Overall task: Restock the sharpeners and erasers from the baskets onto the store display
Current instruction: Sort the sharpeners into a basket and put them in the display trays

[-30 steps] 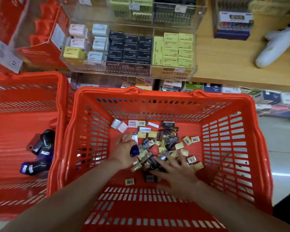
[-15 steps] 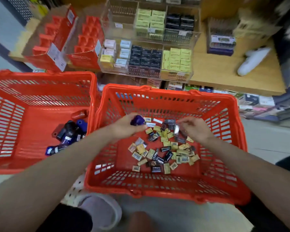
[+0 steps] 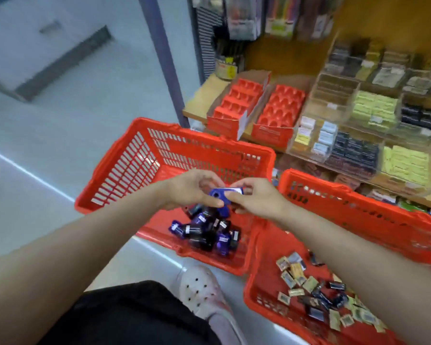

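Observation:
Both hands meet over the left red basket (image 3: 125, 170) and hold one blue sharpener (image 3: 220, 193) between them. My left hand (image 3: 192, 189) pinches its left end, my right hand (image 3: 255, 199) grips its right end with the white label. Below them a heap of dark blue and purple sharpeners (image 3: 209, 232) lies in the left basket. The right red basket (image 3: 358, 202) holds several small wrapped erasers (image 3: 316, 290) on its floor. Two red display trays with empty moulded slots (image 3: 259, 105) stand on the wooden shelf behind.
Clear acrylic bins of boxed erasers (image 3: 373, 135) in yellow, black and pastel fill the shelf (image 3: 202, 95) to the right of the trays. A white shoe (image 3: 202, 290) and a black-clad knee are below the baskets. Grey floor spreads to the left.
The view swung left from the eraser basket to the sharpener basket. My left hand carried the blue sharpener over, and my right hand left the erasers and took hold of its other end.

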